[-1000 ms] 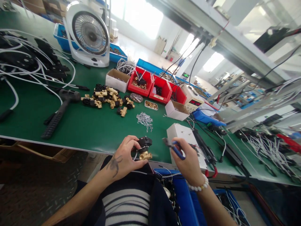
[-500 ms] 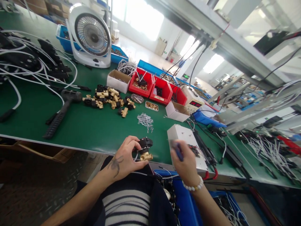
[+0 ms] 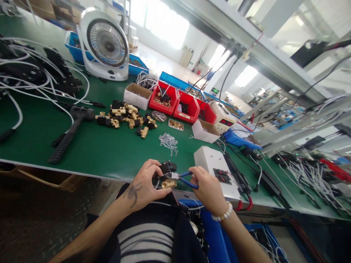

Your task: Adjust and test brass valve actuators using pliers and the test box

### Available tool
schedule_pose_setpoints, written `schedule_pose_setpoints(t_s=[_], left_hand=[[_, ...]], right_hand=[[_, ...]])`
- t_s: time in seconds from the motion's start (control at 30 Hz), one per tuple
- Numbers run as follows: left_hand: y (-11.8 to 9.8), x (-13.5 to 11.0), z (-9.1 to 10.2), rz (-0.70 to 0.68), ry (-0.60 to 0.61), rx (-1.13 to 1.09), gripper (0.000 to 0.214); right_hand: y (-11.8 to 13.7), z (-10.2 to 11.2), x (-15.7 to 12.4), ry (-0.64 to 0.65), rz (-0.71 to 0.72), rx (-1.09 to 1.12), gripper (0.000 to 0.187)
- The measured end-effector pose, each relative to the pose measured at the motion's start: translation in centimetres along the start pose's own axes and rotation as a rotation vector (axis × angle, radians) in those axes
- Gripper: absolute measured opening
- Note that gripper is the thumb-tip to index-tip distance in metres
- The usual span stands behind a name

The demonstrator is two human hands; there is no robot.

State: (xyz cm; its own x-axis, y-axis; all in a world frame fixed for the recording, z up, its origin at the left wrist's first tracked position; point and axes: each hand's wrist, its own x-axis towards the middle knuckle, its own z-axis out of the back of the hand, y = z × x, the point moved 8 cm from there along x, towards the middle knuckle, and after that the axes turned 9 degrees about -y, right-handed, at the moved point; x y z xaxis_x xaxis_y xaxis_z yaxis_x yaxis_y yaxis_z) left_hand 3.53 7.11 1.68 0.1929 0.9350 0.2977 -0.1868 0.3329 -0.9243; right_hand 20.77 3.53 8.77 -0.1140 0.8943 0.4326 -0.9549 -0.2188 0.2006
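Both hands meet at the near table (image 3: 109, 153) edge: the left hand (image 3: 144, 184) grips a brass valve (image 3: 168, 175). A second ago the right hand (image 3: 207, 188) held its blue pliers (image 3: 184, 177) apart; now, clenched on them, it has the tips touching the valve.

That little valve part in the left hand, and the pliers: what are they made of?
Valve part: shiny golden body, likely brass, with a matte black cap, probably plastic. Pliers: grey metal jaws, seemingly steel, with glossy blue handles, probably plastic or rubber.
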Motion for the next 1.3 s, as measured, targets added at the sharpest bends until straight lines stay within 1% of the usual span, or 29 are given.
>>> schedule_pose_setpoints(t_s=[0.03,0.1,0.13,0.17,0.2,0.3,0.37,0.4,0.5,0.53,0.57,0.67,0.7,0.73,0.83,0.87,0.9,1.0,1.03,1.07,1.1,1.2,1.23,1.27,1.3], left_hand=[[0.0,0.0,0.0,-0.001,0.001,-0.001,0.030],[0.1,0.0,-0.1,-0.002,-0.001,-0.001,0.030],[0.1,0.0,-0.1,-0.003,-0.002,0.000,0.030],[0.1,0.0,-0.1,-0.004,-0.003,0.001,0.030],[0.1,0.1,-0.1,-0.005,-0.003,0.003,0.030],[0.0,0.1,0.0,-0.008,-0.006,0.010,0.030],[-0.1,0.2,0.1,-0.009,-0.008,0.014,0.030],[-0.1,0.2,0.1,-0.009,-0.008,0.015,0.030],[-0.2,0.3,0.2,-0.012,-0.006,0.016,0.030],[-0.3,0.3,0.2,-0.013,-0.007,0.015,0.031],[-0.3,0.3,0.2,-0.015,-0.007,0.015,0.031],[-0.3,0.4,0.2,-0.017,-0.008,0.013,0.031],[-0.3,0.4,0.2,-0.017,-0.008,0.012,0.032],[-0.3,0.4,0.2,-0.016,-0.007,0.011,0.032],[-0.3,0.4,0.2,-0.015,-0.006,0.008,0.032],[-0.2,0.4,0.2,-0.015,-0.005,0.007,0.033],[-0.2,0.4,0.1,-0.016,-0.004,0.006,0.033],[-0.1,0.4,0.0,-0.018,-0.002,0.006,0.034],[-0.1,0.4,0.0,-0.019,-0.002,0.006,0.033],[-0.1,0.4,0.0,-0.020,-0.002,0.005,0.033],[-0.1,0.4,0.0,-0.022,-0.003,0.003,0.033],[-0.1,0.4,0.0,-0.028,-0.007,0.001,0.034],[-0.1,0.4,0.0,-0.029,-0.008,0.002,0.034],[-0.1,0.3,0.0,-0.031,-0.007,0.004,0.035],[-0.1,0.3,-0.1,-0.033,-0.006,0.006,0.035]], right_hand=[[-0.2,0.6,0.1,-0.046,-0.024,0.007,0.016],[-0.8,2.3,0.2,-0.197,-0.088,0.018,0.013],[-1.0,2.7,0.1,-0.254,-0.108,0.023,0.011],[-1.0,2.8,0.0,-0.275,-0.109,0.025,0.011],[-0.9,2.3,0.0,-0.252,-0.092,0.024,0.011],[0.0,0.1,0.0,-0.080,-0.011,0.036,0.016],[0.2,-0.4,0.0,-0.035,0.002,0.044,0.017],[0.0,-0.1,0.0,-0.058,-0.016,0.048,0.016],[-0.9,1.3,-0.1,-0.210,-0.097,0.007,0.015],[-0.9,1.5,-0.2,-0.228,-0.102,-0.014,0.015],[-0.8,1.3,-0.2,-0.211,-0.087,-0.030,0.015],[0.1,0.2,-0.1,-0.050,0.009,-0.028,0.017],[0.2,0.2,0.0,-0.031,0.021,-0.021,0.017],[0.2,0.5,0.0,-0.045,0.014,-0.011,0.017],[-0.4,2.1,0.1,-0.199,-0.071,-0.015,0.014],[-0.5,2.0,0.0,-0.209,-0.081,-0.028,0.013],[-0.4,1.5,0.0,-0.179,-0.071,-0.044,0.014],[0.3,-0.8,-0.1,-0.003,0.010,-0.060,0.018],[0.3,-1.1,0.0,0.017,0.023,-0.059,0.019],[0.3,-1.1,0.0,0.010,0.020,-0.057,0.019],[0.1,-0.8,0.1,-0.030,0.003,-0.049,0.018],[-0.6,0.8,0.0,-0.218,-0.065,-0.018,0.016],[-0.6,0.9,0.0,-0.242,-0.063,-0.009,0.015],[-0.4,0.7,0.0,-0.229,-0.045,-0.003,0.015],[-0.1,0.3,0.0,-0.185,-0.012,0.000,0.015]])
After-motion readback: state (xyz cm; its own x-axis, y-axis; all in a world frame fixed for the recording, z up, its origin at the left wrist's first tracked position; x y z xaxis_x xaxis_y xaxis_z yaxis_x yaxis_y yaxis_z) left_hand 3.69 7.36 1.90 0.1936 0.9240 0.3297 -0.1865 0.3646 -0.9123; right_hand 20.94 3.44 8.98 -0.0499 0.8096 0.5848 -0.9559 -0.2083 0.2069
